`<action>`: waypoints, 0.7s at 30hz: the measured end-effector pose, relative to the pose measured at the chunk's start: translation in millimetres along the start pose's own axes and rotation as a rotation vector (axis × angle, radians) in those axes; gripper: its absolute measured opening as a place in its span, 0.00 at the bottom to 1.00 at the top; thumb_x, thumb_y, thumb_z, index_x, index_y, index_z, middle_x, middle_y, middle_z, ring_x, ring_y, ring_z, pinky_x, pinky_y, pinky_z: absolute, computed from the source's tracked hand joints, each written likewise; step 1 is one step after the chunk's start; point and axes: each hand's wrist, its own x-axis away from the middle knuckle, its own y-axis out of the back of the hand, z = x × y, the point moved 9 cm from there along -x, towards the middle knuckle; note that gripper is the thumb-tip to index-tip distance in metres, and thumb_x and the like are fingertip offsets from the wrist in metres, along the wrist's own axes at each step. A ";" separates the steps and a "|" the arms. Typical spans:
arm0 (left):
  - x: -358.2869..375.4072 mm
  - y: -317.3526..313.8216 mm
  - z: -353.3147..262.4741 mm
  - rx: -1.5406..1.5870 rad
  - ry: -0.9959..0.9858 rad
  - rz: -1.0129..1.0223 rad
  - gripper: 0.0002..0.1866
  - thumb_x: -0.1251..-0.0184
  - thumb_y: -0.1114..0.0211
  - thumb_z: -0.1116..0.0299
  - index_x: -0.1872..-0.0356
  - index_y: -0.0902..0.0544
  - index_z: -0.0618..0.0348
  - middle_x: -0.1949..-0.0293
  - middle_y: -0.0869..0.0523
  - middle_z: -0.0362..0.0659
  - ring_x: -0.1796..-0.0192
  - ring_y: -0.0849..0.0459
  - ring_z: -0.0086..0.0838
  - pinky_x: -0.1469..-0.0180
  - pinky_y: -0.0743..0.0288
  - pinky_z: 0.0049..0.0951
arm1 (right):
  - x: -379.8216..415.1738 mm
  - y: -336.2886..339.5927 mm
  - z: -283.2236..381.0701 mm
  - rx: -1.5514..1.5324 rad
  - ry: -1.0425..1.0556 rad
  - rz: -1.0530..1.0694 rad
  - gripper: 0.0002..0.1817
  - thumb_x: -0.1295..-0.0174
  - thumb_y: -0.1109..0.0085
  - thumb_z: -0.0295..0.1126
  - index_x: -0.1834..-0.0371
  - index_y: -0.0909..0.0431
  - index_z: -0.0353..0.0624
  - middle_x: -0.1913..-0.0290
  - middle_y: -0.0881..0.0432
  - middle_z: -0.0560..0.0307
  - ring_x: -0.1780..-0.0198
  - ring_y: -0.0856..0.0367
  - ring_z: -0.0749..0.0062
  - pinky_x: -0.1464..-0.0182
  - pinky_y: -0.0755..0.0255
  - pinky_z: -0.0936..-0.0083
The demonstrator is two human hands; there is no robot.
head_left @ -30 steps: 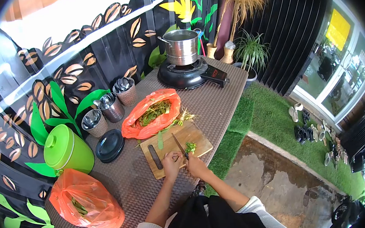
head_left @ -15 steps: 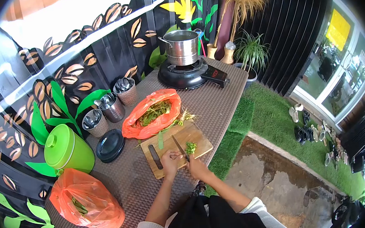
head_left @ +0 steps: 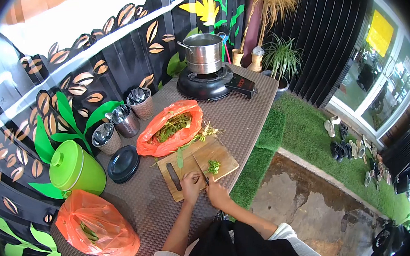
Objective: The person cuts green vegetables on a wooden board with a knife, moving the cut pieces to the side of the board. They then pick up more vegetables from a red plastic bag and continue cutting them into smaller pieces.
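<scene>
My right hand (head_left: pixel 217 193) is closed around the handle of a knife (head_left: pixel 199 164), whose blade points away from me across the wooden cutting board (head_left: pixel 222 152). Close beside the blade, my left hand (head_left: pixel 190 185) rests over the board with its fingers curled together; anything they pinch is too small to make out. A small heap of chopped green leaves (head_left: pixel 213 166) lies to the right of the knife. One long green leaf (head_left: pixel 180 158) lies on the board's left part. Beyond the board, an open orange plastic bag (head_left: pixel 147 144) holds leafy greens (head_left: pixel 173 127), with some stems (head_left: pixel 210 130) spilling out.
A steel pot (head_left: pixel 204 57) stands on a black portable stove (head_left: pixel 204 88) at the table's far end. Left are cutlery cups (head_left: pixel 125 120), black plates (head_left: pixel 123 163), a green lidded container (head_left: pixel 77 168) and another orange bag (head_left: pixel 99 227). The table edge runs along the right.
My right hand and the knife have shifted slightly left and toward me, away from the chopped leaves. The left hand stays in nearly the same place.
</scene>
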 end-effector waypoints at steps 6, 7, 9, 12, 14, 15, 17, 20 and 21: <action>1.7 0.9 -3.2 0.014 0.049 0.005 0.08 0.45 0.31 0.79 0.64 0.17 0.68 0.65 0.16 0.46 0.63 0.14 0.26 0.60 0.21 0.23 | -23.9 1.7 -7.5 -0.065 0.103 -0.015 0.18 0.32 0.56 0.38 0.49 0.40 0.35 0.66 0.20 0.28 0.60 0.20 0.32 0.57 0.27 0.43; 2.1 0.3 1.2 0.013 0.048 0.005 0.08 0.45 0.31 0.79 0.64 0.17 0.68 0.65 0.16 0.46 0.63 0.14 0.26 0.60 0.21 0.23 | -20.5 0.6 -8.6 -0.078 0.115 -0.021 0.18 0.32 0.56 0.38 0.49 0.41 0.35 0.66 0.20 0.27 0.61 0.20 0.33 0.58 0.27 0.43; 2.7 -0.9 12.3 0.053 0.076 -0.011 0.08 0.46 0.31 0.80 0.64 0.17 0.67 0.66 0.16 0.46 0.63 0.14 0.24 0.60 0.22 0.21 | -9.8 -3.9 -5.0 -0.091 0.128 -0.030 0.18 0.32 0.56 0.38 0.48 0.41 0.35 0.66 0.20 0.27 0.61 0.20 0.33 0.58 0.27 0.43; 0.7 1.1 3.0 0.034 -0.031 -0.025 0.08 0.46 0.30 0.80 0.64 0.18 0.67 0.66 0.15 0.45 0.64 0.15 0.23 0.63 0.23 0.19 | 6.5 -1.0 -2.3 -0.024 0.044 -0.093 0.18 0.32 0.56 0.38 0.48 0.41 0.35 0.68 0.21 0.27 0.62 0.20 0.33 0.59 0.27 0.43; 1.2 3.7 -3.1 0.067 0.027 -0.033 0.08 0.47 0.30 0.80 0.65 0.17 0.67 0.68 0.16 0.45 0.65 0.15 0.24 0.63 0.24 0.20 | -0.5 -2.7 -5.4 -0.008 -0.021 -0.042 0.19 0.33 0.55 0.38 0.46 0.41 0.37 0.67 0.18 0.32 0.61 0.18 0.37 0.57 0.25 0.46; 1.1 5.3 -2.5 0.100 0.080 -0.039 0.07 0.48 0.31 0.80 0.66 0.17 0.66 0.69 0.16 0.44 0.67 0.16 0.24 0.62 0.24 0.22 | -3.6 1.0 -6.5 -0.005 -0.013 -0.066 0.20 0.33 0.55 0.38 0.45 0.41 0.37 0.68 0.18 0.34 0.62 0.17 0.38 0.58 0.25 0.46; -3.2 -0.3 11.7 0.125 0.113 -0.031 0.07 0.48 0.31 0.79 0.67 0.17 0.66 0.71 0.16 0.43 0.68 0.17 0.23 0.63 0.25 0.21 | -6.8 5.8 -11.8 -0.030 -0.018 -0.081 0.18 0.32 0.55 0.39 0.47 0.41 0.37 0.69 0.19 0.31 0.63 0.19 0.35 0.59 0.26 0.44; -10.7 -1.6 3.7 0.144 0.153 -0.004 0.06 0.47 0.30 0.78 0.67 0.17 0.65 0.74 0.16 0.41 0.71 0.20 0.19 0.65 0.27 0.19 | -8.2 10.2 -16.9 -0.056 -0.006 -0.103 0.18 0.31 0.56 0.40 0.51 0.41 0.36 0.69 0.20 0.28 0.64 0.20 0.32 0.59 0.28 0.42; -15.6 -4.8 0.4 0.137 0.157 0.024 0.06 0.47 0.30 0.77 0.68 0.17 0.65 0.75 0.16 0.40 0.73 0.22 0.17 0.66 0.28 0.18 | -8.7 11.3 -17.9 -0.062 0.003 -0.116 0.18 0.31 0.56 0.40 0.51 0.41 0.36 0.70 0.20 0.28 0.64 0.20 0.31 0.59 0.28 0.42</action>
